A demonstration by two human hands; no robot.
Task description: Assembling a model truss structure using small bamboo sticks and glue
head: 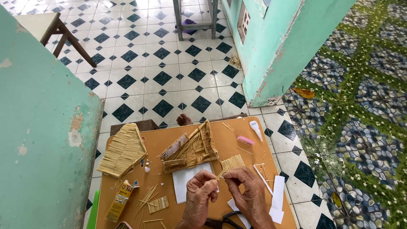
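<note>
Both hands pinch a bundle of sticks (231, 163) over the tan table (237, 127): left hand (199, 193) closed on its near ends, right hand (248, 191) alongside. The stick house (190, 148) stands just beyond the grip; keeping the ends level looks key.

Two hands (224, 191), two stick-built house panels (123, 150) (one flat, one assembled), one glue box (120, 201), one scissors (220, 221)

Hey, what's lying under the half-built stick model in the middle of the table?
The stick model rests partly on a white sheet of paper, whose lower part shows in front of it, on the orange table. Whatever lies beneath the model itself is covered.
</note>
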